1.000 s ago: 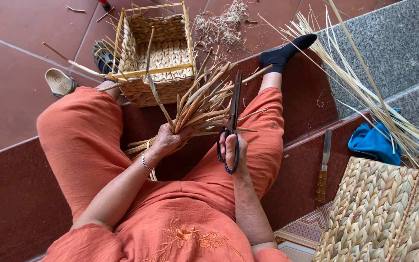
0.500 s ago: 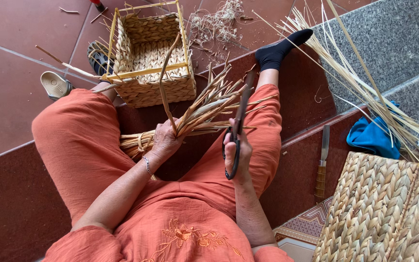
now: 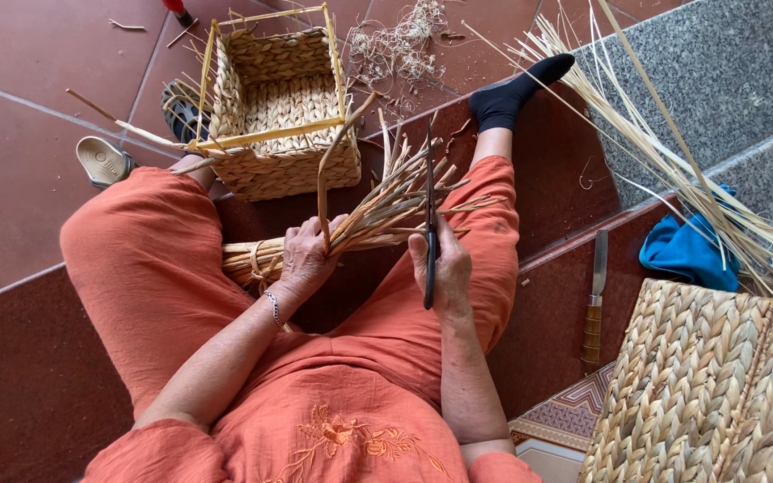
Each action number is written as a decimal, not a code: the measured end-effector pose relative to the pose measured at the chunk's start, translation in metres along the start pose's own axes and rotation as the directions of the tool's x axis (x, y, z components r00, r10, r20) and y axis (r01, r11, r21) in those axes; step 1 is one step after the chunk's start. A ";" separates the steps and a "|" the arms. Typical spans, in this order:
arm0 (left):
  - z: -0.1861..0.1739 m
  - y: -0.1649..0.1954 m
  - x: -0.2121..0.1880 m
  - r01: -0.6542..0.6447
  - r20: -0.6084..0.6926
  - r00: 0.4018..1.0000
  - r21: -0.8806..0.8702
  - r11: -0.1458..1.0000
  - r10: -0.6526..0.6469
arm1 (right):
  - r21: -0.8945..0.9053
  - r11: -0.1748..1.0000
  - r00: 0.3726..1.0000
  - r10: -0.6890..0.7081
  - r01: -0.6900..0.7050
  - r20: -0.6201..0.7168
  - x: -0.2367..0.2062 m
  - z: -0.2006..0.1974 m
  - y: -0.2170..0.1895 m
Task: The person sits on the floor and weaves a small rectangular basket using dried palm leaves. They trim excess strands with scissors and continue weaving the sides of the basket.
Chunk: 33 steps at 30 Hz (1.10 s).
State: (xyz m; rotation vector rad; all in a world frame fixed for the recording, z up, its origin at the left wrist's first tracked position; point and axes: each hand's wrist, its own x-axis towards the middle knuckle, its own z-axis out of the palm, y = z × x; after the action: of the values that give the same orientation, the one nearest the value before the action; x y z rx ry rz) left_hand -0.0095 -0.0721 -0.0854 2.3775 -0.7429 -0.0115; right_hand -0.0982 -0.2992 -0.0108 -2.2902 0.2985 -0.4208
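I sit on a step in orange clothes. My left hand [image 3: 308,258] grips a tied bundle of dry straw stalks [image 3: 378,215] that lies across my lap, ends fanned toward the upper right. One stalk bends upward from my fingers. My right hand [image 3: 445,268] holds black scissors [image 3: 429,215] upright, blades pointing up into the fanned ends of the bundle. A silver bracelet is on my left wrist.
A half-woven square straw basket [image 3: 284,107] stands by my left knee, a shoe [image 3: 105,161] beside it. A knife [image 3: 594,300] lies on the step at right, near a blue cloth [image 3: 686,255], long loose reeds [image 3: 664,152] and a woven panel [image 3: 709,385]. Straw scraps [image 3: 400,40] litter the tiles.
The bundle has swung from pointing up toward the basket to lying flatter across my lap. The scissors have risen from a slant to upright among the stalk ends.
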 end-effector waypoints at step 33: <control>-0.060 -0.053 0.034 0.330 0.246 0.751 -0.944 0.025 -0.613 | 0.286 0.956 0.997 -0.077 0.068 0.019 -0.022 0.061 -0.007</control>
State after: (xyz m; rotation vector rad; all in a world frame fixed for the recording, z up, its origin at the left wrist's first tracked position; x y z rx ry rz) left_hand 0.0571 -0.0208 -0.0628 1.1480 0.3028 -0.3816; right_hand -0.0945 -0.2467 -0.0494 -2.0260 0.1283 -0.4363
